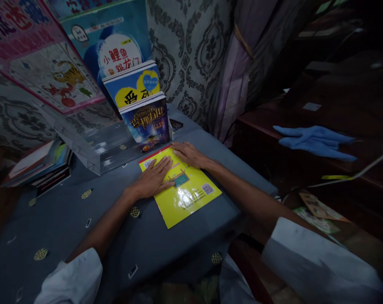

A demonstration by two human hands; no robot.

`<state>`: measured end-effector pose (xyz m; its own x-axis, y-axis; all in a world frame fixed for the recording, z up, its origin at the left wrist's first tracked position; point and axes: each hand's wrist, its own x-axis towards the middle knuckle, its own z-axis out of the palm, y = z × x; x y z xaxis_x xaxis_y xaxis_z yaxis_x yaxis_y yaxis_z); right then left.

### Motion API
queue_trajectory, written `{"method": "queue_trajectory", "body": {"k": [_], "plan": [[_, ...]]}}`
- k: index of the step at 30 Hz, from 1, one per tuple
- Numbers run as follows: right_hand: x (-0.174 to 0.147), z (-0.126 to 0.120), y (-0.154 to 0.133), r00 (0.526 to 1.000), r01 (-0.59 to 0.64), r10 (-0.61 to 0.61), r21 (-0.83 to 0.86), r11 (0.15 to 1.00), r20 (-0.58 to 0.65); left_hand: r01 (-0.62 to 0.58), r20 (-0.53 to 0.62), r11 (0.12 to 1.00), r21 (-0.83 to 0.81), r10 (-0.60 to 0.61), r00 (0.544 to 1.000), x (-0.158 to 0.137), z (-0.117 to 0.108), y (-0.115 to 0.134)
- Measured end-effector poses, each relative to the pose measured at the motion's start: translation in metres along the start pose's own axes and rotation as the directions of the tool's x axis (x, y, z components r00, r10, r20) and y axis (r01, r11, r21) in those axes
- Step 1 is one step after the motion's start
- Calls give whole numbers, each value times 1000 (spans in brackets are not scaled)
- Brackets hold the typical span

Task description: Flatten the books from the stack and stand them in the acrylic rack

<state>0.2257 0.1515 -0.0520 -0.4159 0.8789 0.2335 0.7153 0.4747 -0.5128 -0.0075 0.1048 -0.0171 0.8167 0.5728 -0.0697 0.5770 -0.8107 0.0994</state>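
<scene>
A thin yellow book [175, 207] lies flat on the table with its back cover up, showing a barcode and a QR code. My left hand [153, 179] rests on its left part, fingers stretched out. Near its far right corner my right hand [190, 155] lies on the cover, fingers extended. Just beyond the hands stands a dark blue book [149, 124], leaning back against a blue and yellow book [137, 86]. Behind them rises a larger turquoise book [112, 33]. What lies under the palms is hidden.
A clear acrylic stand [93, 158] is left of the upright books. Stacked books [48, 164] lie farther left, below a pink picture book [52, 63]. Dark glasses [176, 123] sit behind the books. Blue gloves [315, 141] lie on the dark furniture at right, near a white cable [365, 171].
</scene>
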Motion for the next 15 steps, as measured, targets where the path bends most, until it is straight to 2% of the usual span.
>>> {"method": "queue_trajectory", "body": {"k": [6, 15], "plan": [[0, -4, -1, 999, 3, -3, -4, 1000, 38, -125, -8, 992, -10, 125, 992, 14, -1, 26], [2, -7, 3, 997, 28, -29, 13, 1000, 68, -226, -36, 973, -42, 224, 974, 32, 3, 51]]}}
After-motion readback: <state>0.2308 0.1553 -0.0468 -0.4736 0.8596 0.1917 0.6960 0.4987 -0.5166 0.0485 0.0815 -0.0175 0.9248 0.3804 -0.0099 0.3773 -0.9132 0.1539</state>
